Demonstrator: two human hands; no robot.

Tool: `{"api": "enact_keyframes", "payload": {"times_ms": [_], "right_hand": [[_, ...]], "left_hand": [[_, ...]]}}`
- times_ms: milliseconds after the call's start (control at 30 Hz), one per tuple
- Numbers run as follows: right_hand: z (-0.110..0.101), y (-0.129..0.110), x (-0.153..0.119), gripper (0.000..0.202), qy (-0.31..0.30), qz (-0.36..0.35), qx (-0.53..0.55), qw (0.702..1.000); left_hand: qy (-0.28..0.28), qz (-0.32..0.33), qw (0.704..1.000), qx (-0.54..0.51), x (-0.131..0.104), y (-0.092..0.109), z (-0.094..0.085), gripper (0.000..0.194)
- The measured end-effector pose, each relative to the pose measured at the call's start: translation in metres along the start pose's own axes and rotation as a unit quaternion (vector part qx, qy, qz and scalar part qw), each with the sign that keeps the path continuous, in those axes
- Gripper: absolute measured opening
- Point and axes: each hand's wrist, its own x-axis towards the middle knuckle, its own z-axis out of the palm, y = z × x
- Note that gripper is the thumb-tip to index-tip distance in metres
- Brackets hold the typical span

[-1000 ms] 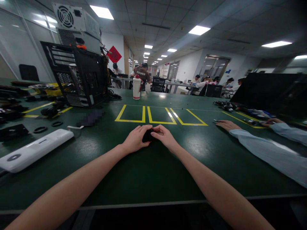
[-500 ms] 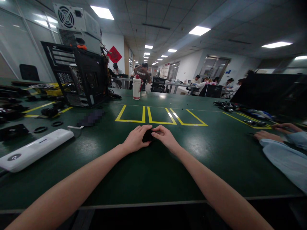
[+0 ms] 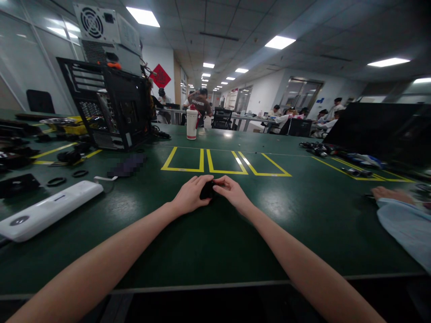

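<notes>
at seven o'clock from the middle yellow tape frame, over the green desk, the left hand has its grip round a small black part, likely steadying it while the right hand pinches its three-o'clock side.

Black object, dark green tabletop, yellow tape outlines, red-topped white cup, pale blue sleeve

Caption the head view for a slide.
Left hand and right hand hold a small black object at a glossy green table.
</notes>
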Motion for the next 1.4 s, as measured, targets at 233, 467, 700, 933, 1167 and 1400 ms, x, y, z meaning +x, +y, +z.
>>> {"api": "enact_keyframes", "payload": {"times_ms": [233, 467, 700, 933, 1167, 1400], "right_hand": [[-0.0029, 0.0061, 0.0055, 0.032, 0.005, 0.055, 0.003, 0.998], [-0.0018, 0.003, 0.0012, 0.027, -0.024, 0.005, 0.021, 0.999], [-0.0018, 0.0053, 0.005, 0.028, 0.013, 0.017, -0.017, 1.0], [-0.0034, 0.0027, 0.0008, 0.036, -0.028, 0.032, 0.012, 0.999], [-0.001, 0.0056, 0.0042, 0.026, 0.008, 0.011, -0.017, 1.0], [-0.0032, 0.0061, 0.0037, 0.037, -0.036, 0.025, 0.009, 0.999]], "left_hand": [[0.003, 0.003, 1.0, 0.003, 0.0001, -0.0011, 0.0015, 0.062], [0.001, 0.004, 1.0, 0.001, -0.0002, -0.0009, 0.001, 0.062], [-0.002, -0.003, 1.0, 0.0, -0.0001, -0.0014, 0.002, 0.061], [0.001, 0.0, 1.0, -0.005, -0.0001, -0.0016, 0.0017, 0.061], [0.001, 0.0, 1.0, -0.003, 0.0004, -0.0011, 0.0017, 0.061], [0.006, 0.002, 1.0, -0.006, -0.0001, -0.0014, 0.001, 0.061]]}}
